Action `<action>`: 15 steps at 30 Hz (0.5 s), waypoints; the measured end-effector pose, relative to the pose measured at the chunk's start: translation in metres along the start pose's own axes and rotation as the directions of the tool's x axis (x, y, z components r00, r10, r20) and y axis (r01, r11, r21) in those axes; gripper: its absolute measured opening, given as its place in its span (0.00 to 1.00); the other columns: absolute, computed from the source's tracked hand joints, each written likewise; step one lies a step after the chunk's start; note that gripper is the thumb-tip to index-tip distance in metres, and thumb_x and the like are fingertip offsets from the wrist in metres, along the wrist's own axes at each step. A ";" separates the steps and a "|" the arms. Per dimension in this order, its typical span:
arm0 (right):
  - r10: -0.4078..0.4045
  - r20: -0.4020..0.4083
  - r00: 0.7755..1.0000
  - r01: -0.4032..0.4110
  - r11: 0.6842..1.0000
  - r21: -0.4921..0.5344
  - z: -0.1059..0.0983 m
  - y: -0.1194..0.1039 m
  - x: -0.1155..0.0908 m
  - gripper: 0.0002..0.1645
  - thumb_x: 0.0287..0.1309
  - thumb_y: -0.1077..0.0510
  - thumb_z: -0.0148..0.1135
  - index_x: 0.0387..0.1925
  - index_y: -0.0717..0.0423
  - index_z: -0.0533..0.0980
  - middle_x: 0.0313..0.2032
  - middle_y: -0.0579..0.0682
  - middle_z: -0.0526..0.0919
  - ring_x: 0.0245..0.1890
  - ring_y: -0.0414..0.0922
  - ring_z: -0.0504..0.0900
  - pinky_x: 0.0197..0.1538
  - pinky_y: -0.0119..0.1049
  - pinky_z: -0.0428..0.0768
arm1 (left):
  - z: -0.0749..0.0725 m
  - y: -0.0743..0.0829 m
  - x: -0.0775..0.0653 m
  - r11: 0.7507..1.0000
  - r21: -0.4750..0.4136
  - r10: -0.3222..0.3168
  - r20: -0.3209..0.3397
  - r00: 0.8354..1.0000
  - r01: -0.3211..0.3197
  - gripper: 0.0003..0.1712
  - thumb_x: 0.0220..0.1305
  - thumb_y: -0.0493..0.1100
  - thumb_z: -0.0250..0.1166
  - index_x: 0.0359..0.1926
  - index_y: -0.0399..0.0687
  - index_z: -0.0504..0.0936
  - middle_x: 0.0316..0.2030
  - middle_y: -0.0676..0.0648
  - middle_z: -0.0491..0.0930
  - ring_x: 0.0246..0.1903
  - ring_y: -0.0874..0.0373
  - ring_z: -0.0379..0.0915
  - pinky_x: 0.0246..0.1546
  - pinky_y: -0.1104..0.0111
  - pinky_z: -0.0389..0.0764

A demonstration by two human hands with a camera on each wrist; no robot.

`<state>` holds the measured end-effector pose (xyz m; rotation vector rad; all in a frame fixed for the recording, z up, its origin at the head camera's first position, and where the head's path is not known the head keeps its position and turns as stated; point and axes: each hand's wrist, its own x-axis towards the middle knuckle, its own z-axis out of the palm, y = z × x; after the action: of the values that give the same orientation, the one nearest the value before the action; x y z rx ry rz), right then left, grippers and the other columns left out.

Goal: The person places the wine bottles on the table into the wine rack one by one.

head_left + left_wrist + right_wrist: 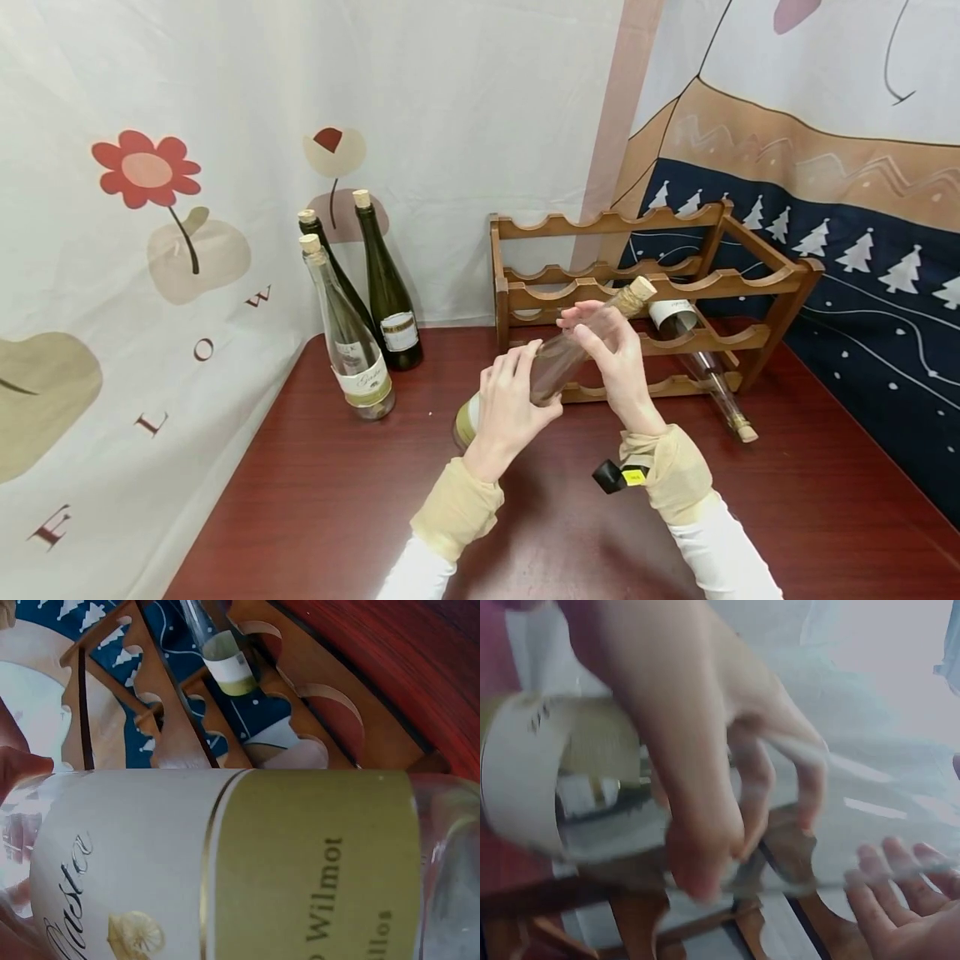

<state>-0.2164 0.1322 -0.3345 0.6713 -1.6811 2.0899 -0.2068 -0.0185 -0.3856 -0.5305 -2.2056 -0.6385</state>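
One corked, clear-glass bottle [557, 365] with white-and-green label, tilted, gripped by left hand [510, 400]; right hand [621, 360] loosely spread about its upper part. One brown scalloped wooden rack [731, 283], beyond both.

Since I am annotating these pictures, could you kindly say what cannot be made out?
- Head view: label on the held bottle, partly covered by the left hand.
- Head view: rear dark bottle, lower part behind the standing clear bottle.
- Left wrist view: some label lettering, cut off by the bottom edge.
- Right wrist view: label lettering, blurred.
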 end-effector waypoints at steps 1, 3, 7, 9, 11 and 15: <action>-0.009 -0.017 1.000 0.010 0.999 0.034 0.002 0.001 -0.001 0.14 0.60 0.69 0.51 0.47 0.58 0.73 0.39 0.43 0.84 0.41 0.39 0.84 0.49 0.29 0.79 | 0.000 0.002 0.000 1.000 0.007 0.004 0.006 1.000 -0.004 0.46 0.33 0.50 0.78 0.58 0.50 0.70 0.45 0.49 0.79 0.43 0.52 0.76 0.41 0.59 0.75; -0.021 -0.065 0.998 0.028 0.993 0.111 0.006 0.001 -0.002 0.13 0.60 0.70 0.51 0.43 0.54 0.74 0.36 0.43 0.85 0.38 0.39 0.85 0.48 0.31 0.81 | 0.001 0.005 0.001 1.000 0.020 0.009 0.017 1.000 -0.009 0.47 0.33 0.51 0.78 0.59 0.50 0.70 0.45 0.49 0.78 0.44 0.53 0.75 0.41 0.59 0.75; -0.019 -0.174 0.985 0.063 0.966 0.251 0.012 0.002 -0.002 0.11 0.61 0.70 0.51 0.36 0.52 0.75 0.29 0.45 0.85 0.31 0.41 0.85 0.43 0.32 0.82 | 0.003 0.009 0.000 0.999 0.037 0.015 0.035 0.999 -0.016 0.47 0.33 0.53 0.78 0.59 0.51 0.70 0.46 0.49 0.78 0.45 0.53 0.75 0.42 0.59 0.75; -0.007 -0.225 0.974 0.077 0.949 0.305 0.015 0.002 -0.002 0.10 0.61 0.70 0.51 0.33 0.53 0.75 0.26 0.46 0.84 0.28 0.41 0.84 0.41 0.32 0.82 | 0.004 0.011 0.000 0.999 0.041 0.021 0.037 0.999 -0.022 0.47 0.33 0.53 0.78 0.59 0.51 0.70 0.46 0.49 0.78 0.45 0.53 0.75 0.42 0.60 0.75; 0.003 -0.268 0.963 0.091 0.937 0.338 0.018 0.002 -0.001 0.09 0.61 0.69 0.52 0.30 0.53 0.74 0.23 0.46 0.82 0.26 0.42 0.82 0.38 0.31 0.81 | 0.005 0.012 -0.001 0.999 0.044 0.026 0.035 0.999 -0.028 0.46 0.33 0.52 0.78 0.58 0.51 0.71 0.46 0.49 0.78 0.45 0.53 0.75 0.41 0.60 0.75; 0.005 -0.336 0.942 0.132 0.915 0.382 0.021 0.003 0.002 0.09 0.60 0.68 0.55 0.26 0.55 0.73 0.19 0.47 0.79 0.22 0.42 0.79 0.34 0.31 0.80 | 0.006 0.015 -0.001 0.998 0.049 0.034 0.026 0.999 -0.035 0.46 0.32 0.51 0.77 0.58 0.51 0.71 0.45 0.50 0.78 0.44 0.54 0.75 0.41 0.60 0.74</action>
<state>-0.2169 0.1106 -0.3322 0.4432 -1.0454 2.3647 -0.2016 -0.0035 -0.3862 -0.5533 -2.2253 -0.5608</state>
